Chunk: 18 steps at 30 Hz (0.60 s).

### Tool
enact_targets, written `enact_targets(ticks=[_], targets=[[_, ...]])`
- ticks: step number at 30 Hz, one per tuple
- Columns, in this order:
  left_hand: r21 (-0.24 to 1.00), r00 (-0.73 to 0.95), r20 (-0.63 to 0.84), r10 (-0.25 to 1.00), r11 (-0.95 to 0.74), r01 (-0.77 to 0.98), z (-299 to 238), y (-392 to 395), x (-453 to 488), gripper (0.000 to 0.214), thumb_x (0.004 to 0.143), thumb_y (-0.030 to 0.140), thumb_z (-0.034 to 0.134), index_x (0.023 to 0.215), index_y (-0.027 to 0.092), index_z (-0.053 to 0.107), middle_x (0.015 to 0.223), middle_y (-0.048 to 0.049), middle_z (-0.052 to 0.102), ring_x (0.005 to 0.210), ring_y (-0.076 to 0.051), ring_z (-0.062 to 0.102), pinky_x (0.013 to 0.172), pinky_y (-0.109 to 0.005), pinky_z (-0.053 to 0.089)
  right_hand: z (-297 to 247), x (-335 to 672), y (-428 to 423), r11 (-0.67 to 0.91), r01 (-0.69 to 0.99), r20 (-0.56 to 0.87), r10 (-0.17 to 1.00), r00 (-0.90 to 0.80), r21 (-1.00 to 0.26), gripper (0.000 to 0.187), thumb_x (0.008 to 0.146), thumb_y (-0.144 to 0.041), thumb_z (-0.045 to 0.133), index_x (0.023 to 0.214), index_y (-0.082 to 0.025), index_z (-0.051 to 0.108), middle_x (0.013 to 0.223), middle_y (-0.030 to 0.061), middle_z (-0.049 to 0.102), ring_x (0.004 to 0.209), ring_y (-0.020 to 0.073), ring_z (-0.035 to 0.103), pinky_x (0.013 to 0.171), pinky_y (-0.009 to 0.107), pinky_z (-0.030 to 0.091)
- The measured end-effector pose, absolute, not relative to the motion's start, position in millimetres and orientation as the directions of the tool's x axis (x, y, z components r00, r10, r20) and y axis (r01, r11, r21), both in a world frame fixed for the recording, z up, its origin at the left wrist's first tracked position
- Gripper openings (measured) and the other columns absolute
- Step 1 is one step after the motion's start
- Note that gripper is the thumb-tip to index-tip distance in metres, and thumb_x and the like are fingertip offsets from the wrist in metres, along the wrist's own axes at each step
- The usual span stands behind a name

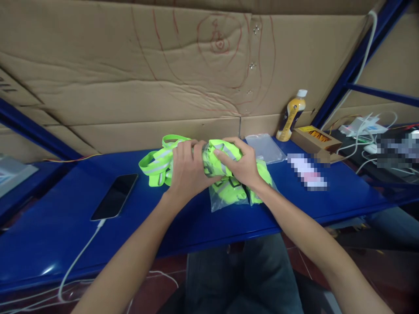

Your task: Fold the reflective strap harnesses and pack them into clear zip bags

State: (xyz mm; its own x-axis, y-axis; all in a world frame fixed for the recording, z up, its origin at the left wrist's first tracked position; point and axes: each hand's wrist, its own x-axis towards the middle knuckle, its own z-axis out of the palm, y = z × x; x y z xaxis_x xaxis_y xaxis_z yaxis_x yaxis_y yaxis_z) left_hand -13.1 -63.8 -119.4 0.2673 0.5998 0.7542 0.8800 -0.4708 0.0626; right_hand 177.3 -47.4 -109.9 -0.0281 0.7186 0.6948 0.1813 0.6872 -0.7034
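Note:
My left hand [188, 168] and my right hand [240, 163] are both closed around a bundle of neon-yellow reflective straps [219, 161] held just above the blue table [65, 226]. Loose loops of the same strap [157, 163] trail to the left onto the table. Under my right hand lies a clear plastic bag [229, 194] with more neon-yellow strap inside. The fingers of both hands wrap over the bundle's top.
A dark phone [114, 196] on a white cable [78, 257] lies at the left. Behind the bundle are an empty clear bag [265, 148], a yellow bottle [291, 115] and a small cardboard box [316, 138]. A cardboard wall [147, 74] backs the table; cables and a power strip [363, 131] sit at the right.

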Motion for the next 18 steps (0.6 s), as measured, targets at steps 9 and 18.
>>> enact_targets(ticks=[9, 18], targets=[[0.070, 0.290, 0.715, 0.635, -0.479, 0.875, -123.3, -64.1, -11.5, 0.088, 0.072, 0.042, 0.090, 0.144, 0.016, 0.048, 0.130, -0.0216, 0.065, 0.120, -0.045, 0.061, 0.103, -0.058, 0.048, -109.3, 173.1, -47.7, 0.753, 0.339, 0.792, 0.609, -0.036, -0.564, 0.030, 0.099, -0.049, 0.077, 0.113, -0.022, 0.077, 0.112, 0.0058, 0.082, 0.103, 0.0243, 0.076, 0.096, 0.036, 0.058], [0.222, 0.302, 0.653, 0.695, -0.557, 0.800, -122.8, -56.7, -23.3, 0.096, 0.070, 0.041, 0.094, 0.149, 0.019, 0.045, 0.136, -0.0177, 0.061, 0.129, -0.041, 0.059, 0.112, -0.058, 0.048, -105.8, 184.5, -41.0, 0.821, 0.257, 0.756, 0.570, -0.320, -0.510, 0.025, 0.104, -0.021, 0.058, 0.114, -0.025, 0.081, 0.106, 0.0039, 0.081, 0.096, 0.0214, 0.072, 0.089, 0.034, 0.055]])
